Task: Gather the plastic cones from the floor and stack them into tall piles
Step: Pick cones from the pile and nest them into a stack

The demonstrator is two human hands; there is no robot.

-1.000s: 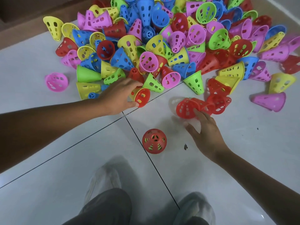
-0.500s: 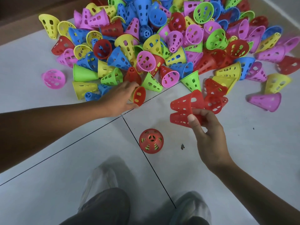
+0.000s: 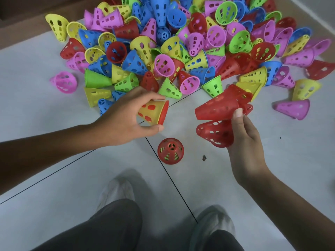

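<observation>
Left hand (image 3: 125, 117) is pinching a yellow cone (image 3: 152, 112) with a red one nested inside. Right hand (image 3: 243, 142) clutches a few red cones (image 3: 217, 107). A red stack (image 3: 170, 153) stands between them, big pile (image 3: 181, 48) just beyond.

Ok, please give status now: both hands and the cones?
Left hand grips yellow cone with red inside. Right hand holds red cones. Standing red cone on floor between. Pile unsorted.
</observation>
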